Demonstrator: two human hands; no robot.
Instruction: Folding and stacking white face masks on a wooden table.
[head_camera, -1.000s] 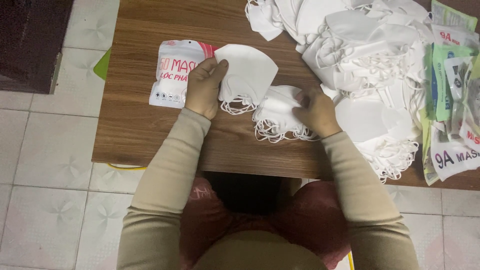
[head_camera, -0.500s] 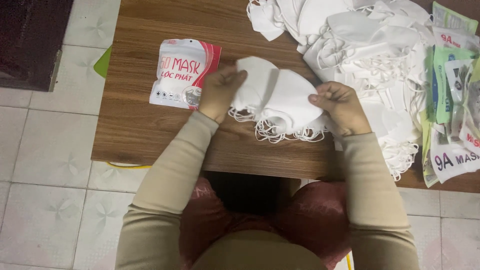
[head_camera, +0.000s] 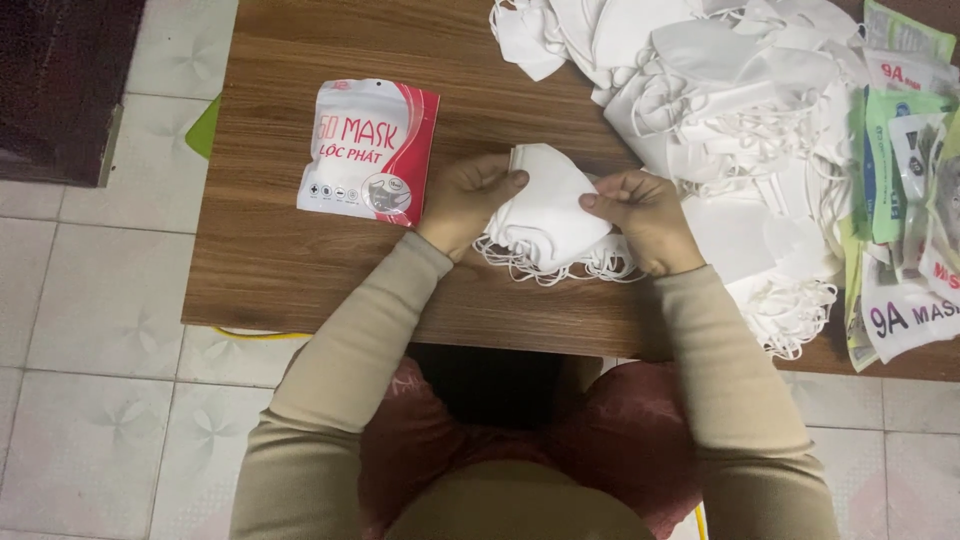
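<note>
Hands pinching white mask stack (head_camera: 548, 212) between them, left hand (head_camera: 468, 197), right hand (head_camera: 640, 215), red-white pouch (head_camera: 370, 150) left.

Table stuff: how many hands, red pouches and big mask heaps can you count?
Hands: 2, left hand and right hand, both gripping a small mask stack
Red pouch: 1
Big mask heap: 1
Total: 4
</note>
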